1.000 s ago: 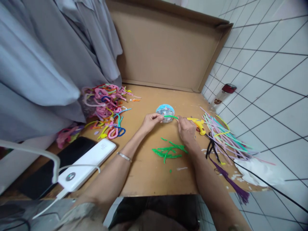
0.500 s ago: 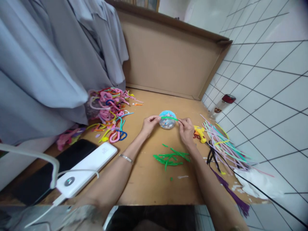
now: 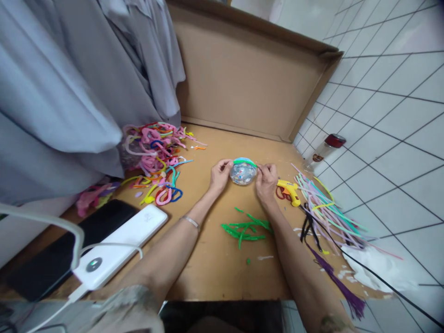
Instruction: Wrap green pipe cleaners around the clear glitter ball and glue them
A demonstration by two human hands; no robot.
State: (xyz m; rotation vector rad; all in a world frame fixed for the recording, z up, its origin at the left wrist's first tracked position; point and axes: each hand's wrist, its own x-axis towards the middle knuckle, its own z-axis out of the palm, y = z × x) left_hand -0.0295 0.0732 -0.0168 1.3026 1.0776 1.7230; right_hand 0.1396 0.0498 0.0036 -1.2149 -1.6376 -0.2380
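Observation:
A green pipe cleaner point(image 3: 244, 162) is stretched between my two hands, curving along the far side of a round clear container point(image 3: 243, 174) with a blue upper edge and specks of colour showing in it. My left hand point(image 3: 221, 174) pinches the pipe cleaner's left end close to the container. At the other end, the fingers of my right hand point(image 3: 267, 179) are pinched on it just right of the container. Between my forearms lies a loose heap of green pipe cleaner pieces point(image 3: 244, 227).
Coloured pipe cleaners point(image 3: 157, 157) are piled at the left. A yellow glue gun point(image 3: 290, 190) with a black cord lies right of my hand, beside pastel pipe cleaners point(image 3: 326, 208). A white power bank point(image 3: 128, 240) is front left; a red-lidded jar point(image 3: 326, 150) stands by the tiles.
The pipe cleaner has shifted from across the container's middle to its far edge and now bends along it. Both hands have moved slightly away from me. The camera view has shifted slightly.

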